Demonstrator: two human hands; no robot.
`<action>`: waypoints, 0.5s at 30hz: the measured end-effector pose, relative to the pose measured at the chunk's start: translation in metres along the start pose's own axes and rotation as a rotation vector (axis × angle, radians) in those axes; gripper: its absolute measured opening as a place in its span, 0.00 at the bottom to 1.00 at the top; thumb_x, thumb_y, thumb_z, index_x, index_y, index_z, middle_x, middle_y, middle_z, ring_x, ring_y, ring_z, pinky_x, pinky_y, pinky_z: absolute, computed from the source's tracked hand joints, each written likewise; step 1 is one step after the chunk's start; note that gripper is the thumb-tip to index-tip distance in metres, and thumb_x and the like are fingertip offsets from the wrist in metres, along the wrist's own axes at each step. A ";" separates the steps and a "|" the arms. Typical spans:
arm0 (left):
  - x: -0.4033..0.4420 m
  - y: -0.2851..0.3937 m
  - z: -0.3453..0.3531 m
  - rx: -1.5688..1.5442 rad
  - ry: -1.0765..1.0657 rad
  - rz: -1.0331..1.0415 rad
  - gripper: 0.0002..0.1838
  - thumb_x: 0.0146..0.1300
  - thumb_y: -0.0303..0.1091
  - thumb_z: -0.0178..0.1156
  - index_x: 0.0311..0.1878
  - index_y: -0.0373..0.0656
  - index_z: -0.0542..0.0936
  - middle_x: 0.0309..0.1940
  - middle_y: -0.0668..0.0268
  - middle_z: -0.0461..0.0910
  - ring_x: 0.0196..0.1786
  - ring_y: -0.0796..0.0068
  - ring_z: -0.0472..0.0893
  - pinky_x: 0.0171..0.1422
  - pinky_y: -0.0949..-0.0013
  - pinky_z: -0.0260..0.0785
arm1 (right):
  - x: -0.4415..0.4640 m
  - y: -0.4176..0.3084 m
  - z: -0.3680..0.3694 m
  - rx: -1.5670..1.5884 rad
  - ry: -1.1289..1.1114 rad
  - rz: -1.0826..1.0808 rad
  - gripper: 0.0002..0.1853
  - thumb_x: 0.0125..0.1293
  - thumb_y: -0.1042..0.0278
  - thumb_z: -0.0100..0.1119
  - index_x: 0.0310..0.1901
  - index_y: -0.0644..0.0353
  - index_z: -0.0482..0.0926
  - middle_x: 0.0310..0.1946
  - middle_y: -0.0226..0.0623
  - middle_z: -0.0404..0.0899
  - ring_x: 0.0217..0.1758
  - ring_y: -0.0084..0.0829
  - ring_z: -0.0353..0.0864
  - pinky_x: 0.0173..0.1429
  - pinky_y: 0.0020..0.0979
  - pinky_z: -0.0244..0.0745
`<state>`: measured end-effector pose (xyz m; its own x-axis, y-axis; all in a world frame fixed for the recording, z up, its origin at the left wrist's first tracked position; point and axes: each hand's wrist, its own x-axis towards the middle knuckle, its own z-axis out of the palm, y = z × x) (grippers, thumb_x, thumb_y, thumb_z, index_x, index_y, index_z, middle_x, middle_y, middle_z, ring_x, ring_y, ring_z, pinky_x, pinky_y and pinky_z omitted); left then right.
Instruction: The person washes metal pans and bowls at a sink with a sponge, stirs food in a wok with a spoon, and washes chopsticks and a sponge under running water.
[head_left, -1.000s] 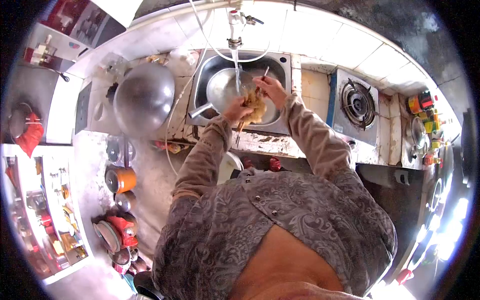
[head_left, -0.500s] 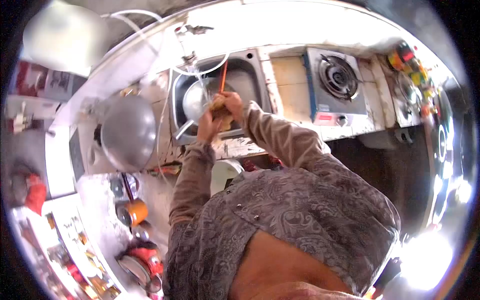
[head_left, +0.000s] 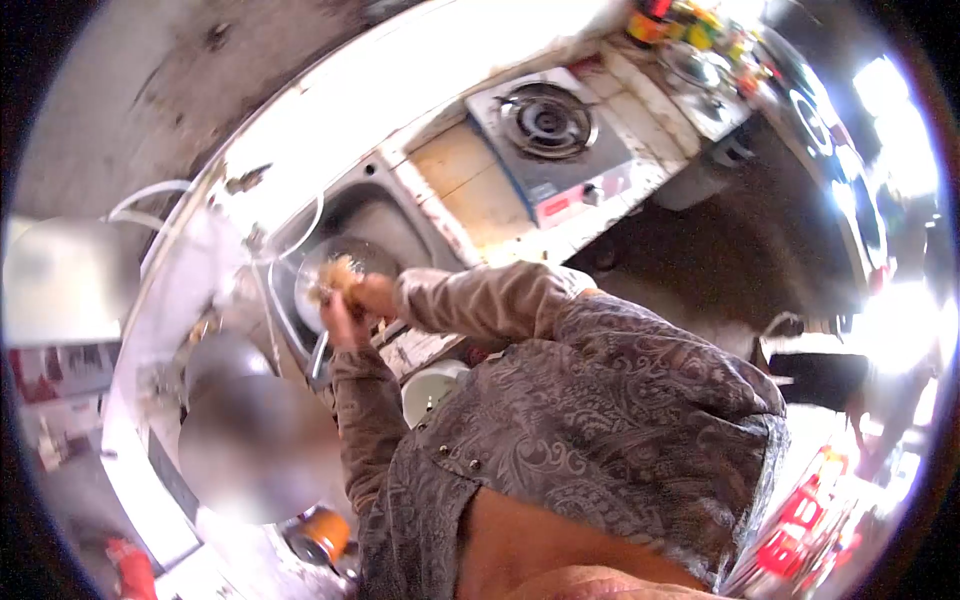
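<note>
Over the sink (head_left: 432,248), both my hands are closed around a tan, rough-looking bundle (head_left: 340,272) whose kind is blurred. My left hand (head_left: 345,326) grips it from below, and my right hand (head_left: 375,296) holds it from the right side. Beneath them in the basin lies a round, pale metal pan (head_left: 308,292), partly covered by the hands and bundle. Its light handle (head_left: 319,356) points toward me.
A gas stove (head_left: 547,125) stands on the counter right of the sink. A white hose (head_left: 308,232) loops over the basin's left side. Left stands a grey metal vessel (head_left: 228,365), partly behind a blurred patch. A white bucket (head_left: 432,388) sits below the counter.
My view has turned, so the sink and stove appear further left and tilted. The bundle now shows above my hands, over the pan. The orange-red stick by my right hand no longer shows.
</note>
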<state>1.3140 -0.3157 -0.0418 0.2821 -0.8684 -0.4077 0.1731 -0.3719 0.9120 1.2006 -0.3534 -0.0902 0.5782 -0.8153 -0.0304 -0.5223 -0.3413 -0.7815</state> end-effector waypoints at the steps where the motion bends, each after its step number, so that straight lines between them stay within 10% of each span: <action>1: 0.035 -0.022 -0.014 0.026 0.056 0.043 0.13 0.60 0.32 0.48 0.44 0.33 0.72 0.35 0.60 0.76 0.34 0.69 0.77 0.40 0.67 0.72 | -0.005 0.006 0.009 0.034 -0.033 0.022 0.09 0.58 0.63 0.52 0.33 0.59 0.76 0.23 0.37 0.76 0.21 0.35 0.76 0.24 0.34 0.72; 7: 0.111 -0.035 -0.084 -0.793 -0.346 -0.064 0.13 0.61 0.36 0.49 0.46 0.40 0.72 0.36 0.62 0.75 0.36 0.69 0.76 0.44 0.61 0.72 | -0.043 0.055 -0.016 -0.276 -0.002 -0.200 0.08 0.58 0.65 0.49 0.35 0.58 0.75 0.22 0.35 0.76 0.25 0.37 0.77 0.29 0.33 0.75; 11: 0.033 -0.009 -0.041 0.282 -0.488 -0.106 0.22 0.57 0.45 0.57 0.54 0.48 0.71 0.44 0.69 0.74 0.44 0.73 0.74 0.53 0.62 0.63 | -0.035 0.055 -0.084 0.518 -0.273 0.321 0.11 0.60 0.64 0.44 0.34 0.57 0.77 0.18 0.30 0.72 0.18 0.25 0.70 0.21 0.27 0.69; 15: 0.021 -0.012 -0.011 -0.020 -0.298 0.291 0.16 0.61 0.38 0.54 0.49 0.42 0.72 0.40 0.69 0.73 0.41 0.75 0.73 0.44 0.68 0.66 | -0.033 -0.010 -0.105 0.635 -0.205 0.391 0.14 0.61 0.58 0.47 0.33 0.58 0.79 0.18 0.29 0.73 0.15 0.23 0.69 0.17 0.27 0.67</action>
<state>1.3279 -0.3257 -0.0619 0.0371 -0.9944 -0.0993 0.1460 -0.0929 0.9849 1.1210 -0.3727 -0.0161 0.5624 -0.6974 -0.4442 -0.2889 0.3376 -0.8959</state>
